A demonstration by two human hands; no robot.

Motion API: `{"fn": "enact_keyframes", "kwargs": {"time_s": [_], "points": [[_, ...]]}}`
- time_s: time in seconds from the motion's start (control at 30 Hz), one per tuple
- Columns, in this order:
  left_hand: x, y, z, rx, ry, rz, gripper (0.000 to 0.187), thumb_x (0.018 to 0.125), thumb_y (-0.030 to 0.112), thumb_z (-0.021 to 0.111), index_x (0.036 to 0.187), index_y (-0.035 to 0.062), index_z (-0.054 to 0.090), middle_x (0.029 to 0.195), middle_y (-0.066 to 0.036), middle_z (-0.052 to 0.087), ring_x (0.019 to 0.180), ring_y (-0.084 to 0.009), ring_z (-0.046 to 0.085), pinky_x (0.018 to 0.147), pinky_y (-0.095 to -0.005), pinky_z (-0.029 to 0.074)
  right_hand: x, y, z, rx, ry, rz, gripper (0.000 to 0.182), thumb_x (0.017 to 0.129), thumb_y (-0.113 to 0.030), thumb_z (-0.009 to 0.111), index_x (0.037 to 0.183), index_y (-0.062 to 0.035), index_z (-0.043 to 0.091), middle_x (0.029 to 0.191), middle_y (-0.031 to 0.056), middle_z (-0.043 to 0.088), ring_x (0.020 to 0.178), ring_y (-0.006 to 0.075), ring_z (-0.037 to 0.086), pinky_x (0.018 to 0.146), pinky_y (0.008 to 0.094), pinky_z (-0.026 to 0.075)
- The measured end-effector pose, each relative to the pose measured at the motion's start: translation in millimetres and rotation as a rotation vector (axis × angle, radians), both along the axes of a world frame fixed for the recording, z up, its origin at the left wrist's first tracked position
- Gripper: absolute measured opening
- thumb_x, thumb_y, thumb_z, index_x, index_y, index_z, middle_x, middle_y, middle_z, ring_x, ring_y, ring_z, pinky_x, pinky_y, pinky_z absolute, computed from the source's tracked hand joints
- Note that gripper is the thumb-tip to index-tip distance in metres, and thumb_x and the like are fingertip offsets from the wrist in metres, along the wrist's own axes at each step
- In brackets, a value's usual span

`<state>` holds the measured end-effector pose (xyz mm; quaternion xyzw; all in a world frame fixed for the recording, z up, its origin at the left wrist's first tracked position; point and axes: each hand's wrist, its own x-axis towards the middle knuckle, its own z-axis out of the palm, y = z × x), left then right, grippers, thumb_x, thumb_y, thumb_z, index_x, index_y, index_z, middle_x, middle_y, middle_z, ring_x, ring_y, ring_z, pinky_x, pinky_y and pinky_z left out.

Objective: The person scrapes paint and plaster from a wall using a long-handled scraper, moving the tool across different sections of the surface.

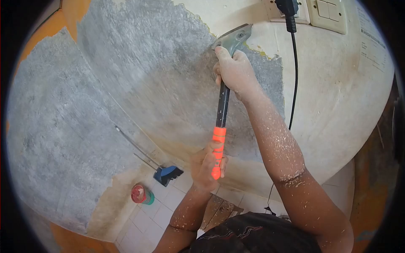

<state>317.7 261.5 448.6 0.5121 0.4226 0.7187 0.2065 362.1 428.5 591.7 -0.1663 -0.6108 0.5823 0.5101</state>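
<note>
A long-handled scraper point(222, 103) with a metal head and an orange grip stands nearly upright against the wall point(177, 92). My right hand point(236, 71) is closed round the neck of its dark shaft, just below the head. Lower down, my left hand point(206, 164) wraps round the orange grip. The blade meets the wall at the ragged border between bare grey plaster and the cream paint point(325, 80). Pale flakes cover my right forearm, and some cling to the left.
A plug with a black cord point(296, 76) hangs from a socket beside a light switch point(327, 10), right of the scraper head. On the tiled floor are a blue dustpan with a brush point(168, 173) and a red-and-green basket point(143, 195). A wall corner runs down the left.
</note>
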Motion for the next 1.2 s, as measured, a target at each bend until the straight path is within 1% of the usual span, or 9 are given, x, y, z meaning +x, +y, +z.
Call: {"fn": "enact_keyframes", "kwargs": {"time_s": [0.2,0.37,0.57,0.67,0.73,0.83,0.97,1.07,1.2], "points": [[17.8,-13.9,-19.2,-0.014,0.002,-0.035,0.045,0.091,0.038,0.041,0.111,-0.0002,0.052,0.053,-0.006,0.046,0.04,-0.0106,0.042,0.037,-0.0229,0.034,14.0,-8.8,-36.8,-0.087,0.044,0.038,0.034,0.089,-0.034,0.047,0.084,0.0,0.048,0.057,0.0027,0.048,0.045,0.0109,0.046,0.045,0.0257,0.038],[-3.8,7.5,-1.8,-0.106,0.053,0.09,0.042,0.09,0.037,0.043,0.109,0.0001,0.053,0.055,-0.006,0.048,0.04,-0.011,0.043,0.038,-0.023,0.036,-8.4,-0.6,-2.4,0.02,-0.01,-0.052,0.036,0.089,-0.036,0.047,0.084,0.0005,0.048,0.058,0.0029,0.048,0.044,0.011,0.046,0.045,0.0255,0.037],[6.3,-14.7,-19.4,0.055,-0.082,-0.086,0.028,0.091,0.02,0.045,0.108,-0.0009,0.054,0.06,-0.005,0.049,0.049,-0.0102,0.046,0.043,-0.0221,0.037,1.5,-3.4,-37.1,0.012,0.002,-0.023,0.036,0.089,-0.036,0.047,0.085,-0.0001,0.048,0.057,0.0033,0.048,0.045,0.0111,0.047,0.044,0.0259,0.037],[3.6,-7.8,-24.8,-0.065,-0.088,-0.102,0.027,0.09,0.019,0.048,0.107,-0.0014,0.054,0.063,-0.005,0.049,0.05,-0.0101,0.046,0.043,-0.0222,0.038,-1.8,-1.4,-29.2,0.01,0.022,0.014,0.036,0.089,-0.036,0.047,0.085,0.0,0.048,0.057,0.0032,0.048,0.045,0.0111,0.047,0.044,0.0259,0.037],[-5.5,3.2,-6.4,-0.03,-0.162,-0.104,0.028,0.09,0.02,0.048,0.107,-0.002,0.053,0.063,-0.005,0.049,0.049,-0.0101,0.045,0.043,-0.0223,0.038,-11.3,3.0,-6.3,0.129,-0.006,-0.029,0.035,0.089,-0.035,0.046,0.085,-0.0007,0.049,0.056,0.0026,0.047,0.044,0.0111,0.046,0.044,0.0262,0.037],[-16.7,5.4,5.2,0.046,-0.164,-0.104,0.032,0.09,0.027,0.047,0.106,0.0,0.053,0.057,-0.005,0.047,0.044,-0.0113,0.044,0.04,-0.0237,0.036,-17.8,-5.1,17.3,0.021,-0.049,-0.062,0.032,0.09,-0.034,0.045,0.087,-0.0016,0.049,0.056,0.0022,0.047,0.044,0.0111,0.046,0.044,0.0267,0.038],[-5.5,-15.0,-17.4,-0.058,-0.099,-0.053,0.037,0.09,0.035,0.046,0.105,0.0021,0.053,0.053,-0.007,0.047,0.04,-0.0125,0.043,0.037,-0.0241,0.034,-10.1,-4.1,-22.7,0.055,0.012,-0.001,0.032,0.09,-0.033,0.044,0.09,-0.0017,0.048,0.055,0.002,0.047,0.044,0.0111,0.046,0.045,0.0268,0.039],[-11.5,-8.8,-17.8,-0.143,0.078,0.021,0.039,0.089,0.037,0.047,0.105,0.0022,0.054,0.054,-0.008,0.048,0.04,-0.0129,0.044,0.037,-0.0235,0.036,-7.7,-6.7,-30.3,-0.022,0.043,-0.002,0.031,0.09,-0.033,0.045,0.081,-0.0035,0.047,0.054,0.0016,0.046,0.042,0.0108,0.045,0.044,0.026,0.037],[-35.7,8.2,13.6,-0.021,-0.042,-0.036,0.041,0.088,0.038,0.049,0.105,0.0017,0.056,0.055,-0.009,0.048,0.041,-0.0133,0.046,0.037,-0.0249,0.037,-26.7,3.6,17.8,0.068,0.05,-0.011,0.034,0.09,-0.034,0.045,0.075,-0.0041,0.045,0.054,0.0014,0.045,0.042,0.011,0.045,0.043,0.0259,0.036]]}}
